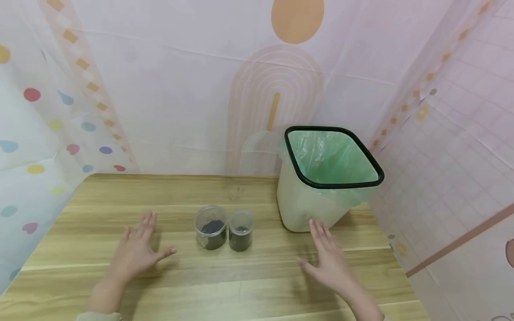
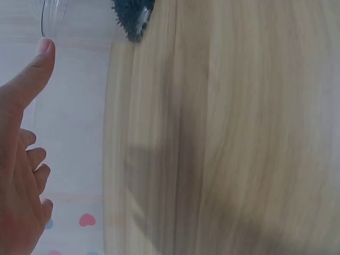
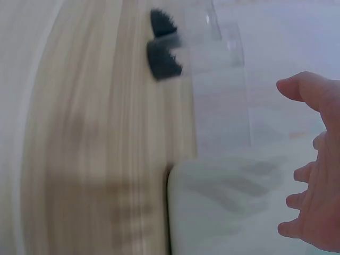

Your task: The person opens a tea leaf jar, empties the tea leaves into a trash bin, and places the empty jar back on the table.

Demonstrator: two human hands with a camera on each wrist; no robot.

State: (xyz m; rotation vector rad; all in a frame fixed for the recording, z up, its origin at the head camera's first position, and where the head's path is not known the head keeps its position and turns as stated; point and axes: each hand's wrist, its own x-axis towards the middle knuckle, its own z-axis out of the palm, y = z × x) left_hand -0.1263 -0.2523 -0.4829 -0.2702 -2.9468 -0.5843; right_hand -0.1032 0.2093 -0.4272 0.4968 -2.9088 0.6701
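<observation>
Two clear, open-topped plastic jars stand side by side on the wooden table, each partly filled with dark loose material. The wider jar (image 1: 211,228) is on the left and the narrower jar (image 1: 241,232) on the right. My left hand (image 1: 135,254) hovers over the table left of the jars, fingers extended and thumb pointing toward them, holding nothing. On the other side, my right hand (image 1: 327,263) is held in front of a white bin (image 1: 309,209), fingers spread and nothing in them. In the right wrist view both jars (image 3: 164,58) appear beyond the thumb.
A pale green bag (image 1: 333,156) lines the bin, folded over under its black rim (image 1: 299,171). The bin stands at the table's back right. Patterned curtains (image 1: 180,102) hang behind and at both sides of the wooden table (image 1: 225,290).
</observation>
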